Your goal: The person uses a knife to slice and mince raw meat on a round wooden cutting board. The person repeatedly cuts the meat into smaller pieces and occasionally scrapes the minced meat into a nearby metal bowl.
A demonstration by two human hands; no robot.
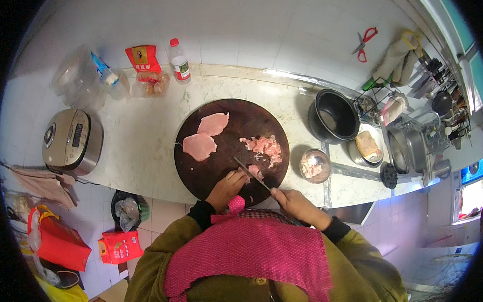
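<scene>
A round dark wooden chopping board (210, 176) lies on the counter before me. My right hand (297, 205) grips the handle of a kitchen knife (259, 181), whose blade slants up and left across the board. Beside the blade, my left hand (228, 190) rests with bent fingers against a piece of raw meat (255, 172), partly hidden by fingers and knife. Two thin slices of raw meat, an upper slice (214, 124) and a lower slice (199, 147), lie flat at the board's upper left. A heap of small cut meat pieces (267, 148) sits at the right.
Right of the board stand a small metal bowl (315, 166) with pale pieces inside, a black pot (334, 116) and a sink (419, 144). A rice cooker (71, 141) occupies the counter's left end. Along the wall are a red-capped bottle (180, 63) and a red packet (143, 58).
</scene>
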